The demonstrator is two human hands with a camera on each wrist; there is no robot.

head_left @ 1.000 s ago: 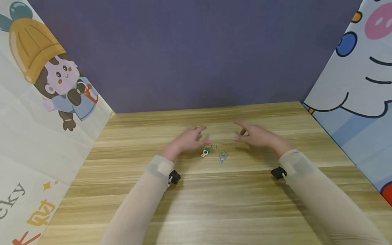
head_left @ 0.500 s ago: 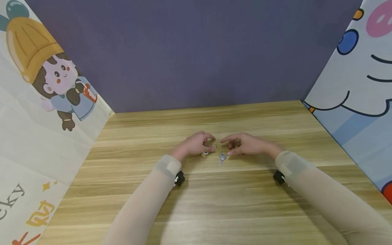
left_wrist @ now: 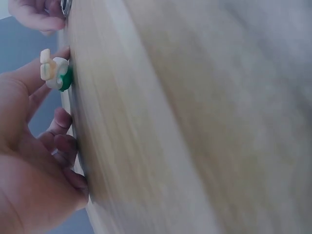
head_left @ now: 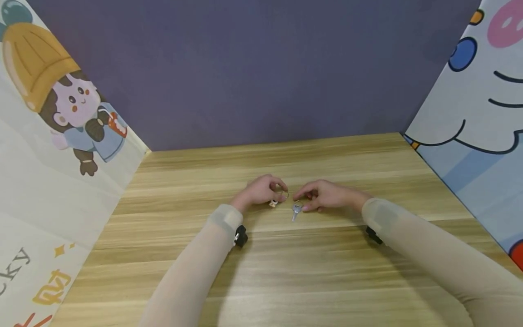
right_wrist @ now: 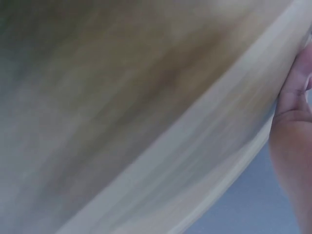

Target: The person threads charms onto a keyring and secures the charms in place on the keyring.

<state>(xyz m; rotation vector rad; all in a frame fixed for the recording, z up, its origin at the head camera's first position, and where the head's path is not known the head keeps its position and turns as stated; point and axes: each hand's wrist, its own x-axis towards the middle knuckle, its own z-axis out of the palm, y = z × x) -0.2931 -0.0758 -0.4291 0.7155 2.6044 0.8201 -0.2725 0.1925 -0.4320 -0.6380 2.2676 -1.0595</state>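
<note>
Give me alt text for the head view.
Two hands meet over a wooden table: the left hand pinches a key ring with a small charm, and the right hand touches a silver key.

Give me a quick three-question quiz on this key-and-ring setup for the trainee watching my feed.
1. True or false: the silver key lies on the wooden table.
2. Which hand is at the key ring with the small green and white charm?
A. left hand
B. right hand
C. neither
3. Fill in: the wall straight behind the table is plain ____ in colour.

Key: 1 true. 2 A; in the left wrist view the charm sits right at that hand's fingers. 3 purple.
</note>
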